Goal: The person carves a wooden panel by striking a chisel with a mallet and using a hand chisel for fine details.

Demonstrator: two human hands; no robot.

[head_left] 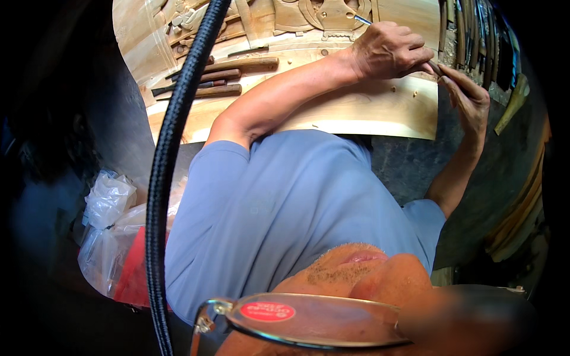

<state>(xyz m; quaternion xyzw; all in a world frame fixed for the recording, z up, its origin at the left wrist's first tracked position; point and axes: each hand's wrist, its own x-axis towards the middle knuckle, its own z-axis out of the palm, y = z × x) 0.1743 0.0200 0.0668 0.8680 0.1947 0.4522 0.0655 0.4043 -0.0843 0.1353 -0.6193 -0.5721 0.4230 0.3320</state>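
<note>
My left hand (389,52) is wrapped around a chisel over the right part of a carved wooden panel (285,18). The chisel's thin blade (361,19) points up-left onto a round carved element with small holes. My right hand (469,101) grips the chisel's wooden handle (435,68) behind the left hand, at the panel's right edge. Several chisels with wooden handles (214,90) lie on a pale board (309,121) left of my left forearm. Small wood chips are scattered on that board.
A dense row of tools (475,41) lines the right side, with a pale wooden-handled tool (510,104) beside it. A black braided cable (172,136) crosses the view. A clear plastic bag (107,202) and a red object (133,267) sit lower left. Planks (519,207) stand at lower right.
</note>
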